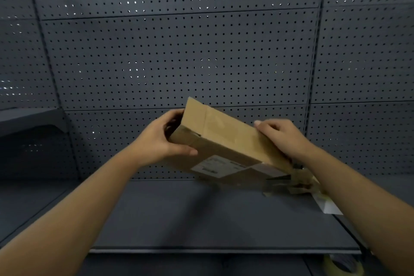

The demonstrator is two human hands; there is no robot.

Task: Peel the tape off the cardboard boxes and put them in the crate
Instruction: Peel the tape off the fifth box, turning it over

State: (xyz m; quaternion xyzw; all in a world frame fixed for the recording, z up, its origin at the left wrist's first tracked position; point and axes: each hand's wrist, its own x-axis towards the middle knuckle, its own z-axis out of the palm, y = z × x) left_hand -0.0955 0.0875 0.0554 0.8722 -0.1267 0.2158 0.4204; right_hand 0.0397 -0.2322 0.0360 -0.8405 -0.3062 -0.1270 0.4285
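Now both hands, left (161, 139) and right (283, 135), grip the tilted cardboard box (226, 141).

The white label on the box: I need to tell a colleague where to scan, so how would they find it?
Start at the dark shelf below the pegboard wall, where the left hand and the right hand hold a tilted cardboard box. The white label sits on its lower, near face. It is the only pale printed patch among brown card and tape.

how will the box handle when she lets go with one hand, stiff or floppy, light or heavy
The box probably stays stiff: its faces look flat between the left hand and right hand. Likely light, held tilted above the shelf without visible strain.
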